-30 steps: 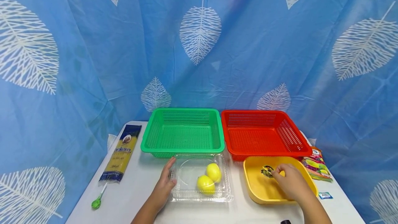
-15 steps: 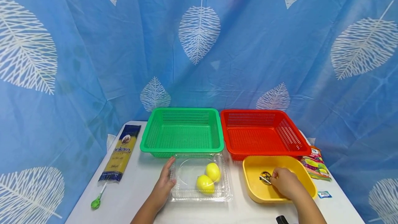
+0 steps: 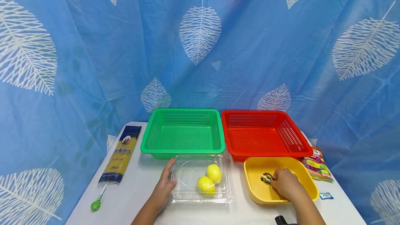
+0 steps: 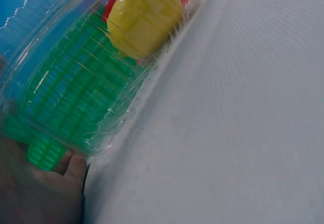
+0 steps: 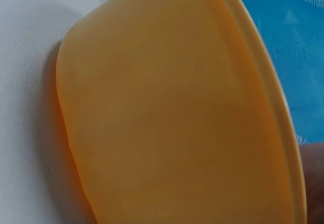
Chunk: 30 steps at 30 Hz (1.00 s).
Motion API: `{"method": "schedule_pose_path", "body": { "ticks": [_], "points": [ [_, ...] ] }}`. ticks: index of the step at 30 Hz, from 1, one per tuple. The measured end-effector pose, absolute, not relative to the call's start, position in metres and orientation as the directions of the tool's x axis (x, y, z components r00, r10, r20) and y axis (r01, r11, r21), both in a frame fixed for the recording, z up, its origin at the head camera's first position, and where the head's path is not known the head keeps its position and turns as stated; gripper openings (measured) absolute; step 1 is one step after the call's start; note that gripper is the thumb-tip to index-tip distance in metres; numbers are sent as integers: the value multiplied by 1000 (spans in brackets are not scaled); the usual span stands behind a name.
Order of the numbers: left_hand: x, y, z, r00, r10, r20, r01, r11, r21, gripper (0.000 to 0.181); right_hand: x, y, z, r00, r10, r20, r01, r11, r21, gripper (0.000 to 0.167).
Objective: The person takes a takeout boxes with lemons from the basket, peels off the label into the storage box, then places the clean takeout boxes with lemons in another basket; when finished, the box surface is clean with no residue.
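My left hand (image 3: 163, 187) lies along the left side of a clear plastic clamshell box (image 3: 187, 197), fingers extended and thumb near its wall. Inside that box are two lemons (image 3: 206, 185), one of them a yellow lemon (image 4: 144, 19) in the left wrist view. My right hand (image 3: 285, 183) reaches down into a yellow plastic tub (image 3: 254, 197) with curled fingers. It pinches the edge of a small round black-and-gold thing (image 3: 266, 178) low in the tub; its exact kind is unclear. In the right wrist view the tub's outer wall (image 5: 162, 102) hides the fingers.
Behind stand a green basket (image 3: 187, 138) and a red basket (image 3: 256, 141). A pasta packet (image 3: 122, 155) and a green lollipop (image 3: 96, 204) lie at the left. At the right are a colourful packet (image 3: 318, 166) and a small blue-white packet (image 3: 326, 196).
My right hand has lowered deeper into the yellow tub, and the round black-and-gold thing has come down with it. My left hand and the clear box have stayed put.
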State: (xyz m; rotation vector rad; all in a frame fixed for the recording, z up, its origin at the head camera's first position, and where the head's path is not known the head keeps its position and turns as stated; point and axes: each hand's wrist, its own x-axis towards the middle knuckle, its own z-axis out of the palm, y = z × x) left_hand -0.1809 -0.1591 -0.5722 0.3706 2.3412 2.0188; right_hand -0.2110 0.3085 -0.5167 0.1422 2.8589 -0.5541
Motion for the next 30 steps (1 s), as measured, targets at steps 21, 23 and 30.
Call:
{"method": "schedule_pose_path", "body": {
  "ticks": [21, 23, 30],
  "points": [
    [-179, -157, -570, -982, 175, 69, 101, 184, 978, 79, -212, 314, -509, -959, 77, -273, 176, 917, -358, 46],
    [-179, -157, -569, -982, 175, 68, 100, 182, 978, 79, -212, 318, -503, -963, 75, -258, 170, 913, -371, 50],
    [-179, -159, -567, -982, 180, 58, 91, 180, 980, 79, -211, 329, -457, -988, 80, -132, 127, 907, -402, 70]
  ]
}}
